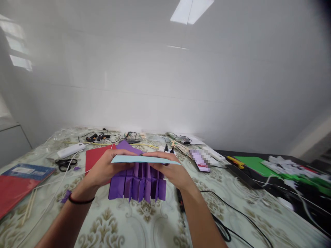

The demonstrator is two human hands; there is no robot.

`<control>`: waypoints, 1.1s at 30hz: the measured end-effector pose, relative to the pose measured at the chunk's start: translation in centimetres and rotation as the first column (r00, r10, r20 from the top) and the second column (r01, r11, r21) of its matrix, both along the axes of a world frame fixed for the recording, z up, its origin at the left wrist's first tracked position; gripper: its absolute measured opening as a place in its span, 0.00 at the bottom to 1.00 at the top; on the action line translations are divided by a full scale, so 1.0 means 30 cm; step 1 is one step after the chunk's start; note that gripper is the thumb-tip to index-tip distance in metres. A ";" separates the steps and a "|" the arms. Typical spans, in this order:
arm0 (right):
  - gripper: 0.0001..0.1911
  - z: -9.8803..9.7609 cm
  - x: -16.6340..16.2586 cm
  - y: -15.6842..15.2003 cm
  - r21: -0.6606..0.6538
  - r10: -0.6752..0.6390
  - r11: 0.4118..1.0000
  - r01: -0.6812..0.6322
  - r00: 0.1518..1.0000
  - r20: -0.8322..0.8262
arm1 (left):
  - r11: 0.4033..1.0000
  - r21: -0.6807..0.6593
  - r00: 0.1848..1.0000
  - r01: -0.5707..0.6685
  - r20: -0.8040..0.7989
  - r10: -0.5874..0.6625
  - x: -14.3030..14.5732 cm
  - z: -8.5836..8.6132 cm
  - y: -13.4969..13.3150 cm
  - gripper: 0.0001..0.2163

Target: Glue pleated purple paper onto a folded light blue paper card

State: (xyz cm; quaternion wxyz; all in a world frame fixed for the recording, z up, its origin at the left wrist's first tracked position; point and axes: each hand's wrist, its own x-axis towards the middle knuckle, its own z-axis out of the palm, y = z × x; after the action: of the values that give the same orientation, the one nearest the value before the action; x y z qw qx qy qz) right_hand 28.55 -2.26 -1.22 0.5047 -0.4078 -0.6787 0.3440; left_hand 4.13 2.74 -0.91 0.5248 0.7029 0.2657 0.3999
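Note:
Both my hands hold a pleated purple paper piece [138, 186] together with a light blue paper sheet [141, 159] lying flat across its top. My left hand [104, 168] grips the left end, fingers curled over the blue sheet, a dark band on the wrist. My right hand [172, 172] grips the right end the same way. The purple folds hang down between my hands above the patterned tablecloth [134, 224].
A red sheet [94, 156] lies behind my left hand, black scissors [64, 163] and a white box [71, 150] further left. Red and blue paper packs [18, 182] sit at the left edge. Cables [232, 220], a phone [201, 160], glue guns [97, 137] and green paper [252, 162] lie around.

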 end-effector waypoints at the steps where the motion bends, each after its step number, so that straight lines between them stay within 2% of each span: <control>1: 0.19 0.003 -0.001 -0.003 0.005 -0.005 1.000 0.005 1.000 0.020 | 1.000 0.020 1.000 -0.012 -0.011 0.012 0.000 0.002 -0.001 0.12; 4: 0.20 -0.006 -0.004 -0.006 -0.028 -0.052 0.998 0.051 0.999 -0.017 | 0.999 0.016 0.997 -0.047 -0.063 0.048 -0.003 0.004 -0.004 0.11; 7: 0.25 -0.030 -0.009 -0.002 -0.070 -0.129 0.990 0.124 0.988 -0.080 | 1.000 -0.018 0.992 -0.024 -0.121 0.022 -0.003 0.004 -0.006 0.13; 11: 0.29 -0.047 -0.018 0.008 -0.103 -0.198 0.977 0.186 0.972 -0.129 | 1.000 -0.010 0.997 0.010 -0.072 -0.011 0.004 0.003 -0.007 0.15; 16: 0.29 -0.048 -0.023 0.014 -0.113 -0.240 0.968 0.223 0.956 -0.170 | 0.998 -0.052 1.000 -0.016 -0.016 0.016 0.010 -0.008 -0.007 0.16; 21: 0.29 -0.035 -0.011 -0.001 -0.112 -0.213 0.973 0.199 0.968 -0.130 | 0.999 -0.039 0.999 -0.035 -0.008 0.035 -0.010 0.003 -0.011 0.18; 27: 0.28 -0.004 -0.002 -0.025 -0.100 -0.097 0.990 0.097 0.995 0.004 | 0.996 0.071 0.982 -0.057 -0.176 0.069 -0.040 0.029 -0.022 0.16; 33: 0.33 -0.005 0.012 -0.023 -0.044 -0.156 0.987 0.157 0.988 0.018 | 0.998 0.061 0.974 -0.028 -0.225 0.041 -0.041 0.020 -0.011 0.19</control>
State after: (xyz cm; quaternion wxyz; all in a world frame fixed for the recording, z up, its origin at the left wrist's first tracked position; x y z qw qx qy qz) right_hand 28.90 -2.95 -1.37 0.5156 -0.4737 -0.6404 0.3157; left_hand 2.90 2.40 -0.32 0.4639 0.7539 0.3242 0.3337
